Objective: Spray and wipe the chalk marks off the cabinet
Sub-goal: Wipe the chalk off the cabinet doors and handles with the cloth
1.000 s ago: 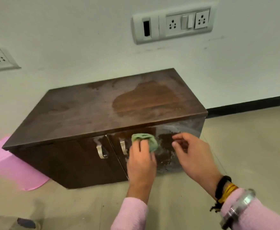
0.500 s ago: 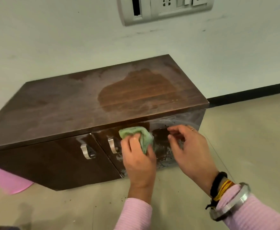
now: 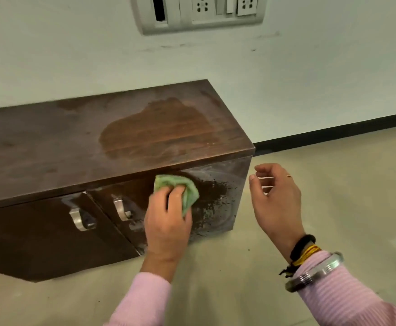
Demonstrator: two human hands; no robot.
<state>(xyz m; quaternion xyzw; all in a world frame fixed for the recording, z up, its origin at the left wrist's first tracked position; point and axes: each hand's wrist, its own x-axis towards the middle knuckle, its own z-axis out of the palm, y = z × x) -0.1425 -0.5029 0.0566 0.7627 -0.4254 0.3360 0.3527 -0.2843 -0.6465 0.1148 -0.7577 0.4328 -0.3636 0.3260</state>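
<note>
Low dark-brown wooden cabinet [image 3: 51, 147] sits against far wall, long axis running left-right, doors facing near. Left hand [image 3: 167, 222], palm to right door, fingers pressed together, clamps crumpled green cloth [image 3: 177, 188] against hazy chalk marks [image 3: 212, 174]. Right hand [image 3: 277, 203] hovers beyond cabinet's right end, fingers loosely curled, holding nothing.

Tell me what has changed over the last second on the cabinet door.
The right hand has pulled away from the right door of the dark brown wooden cabinet and now hangs in the air beside its right end, fingers loosely curled, holding nothing. The left hand keeps the crumpled green cloth pressed on that door, near its top edge. The cabinet stayed put, and the pale smear remains on the door.
</note>
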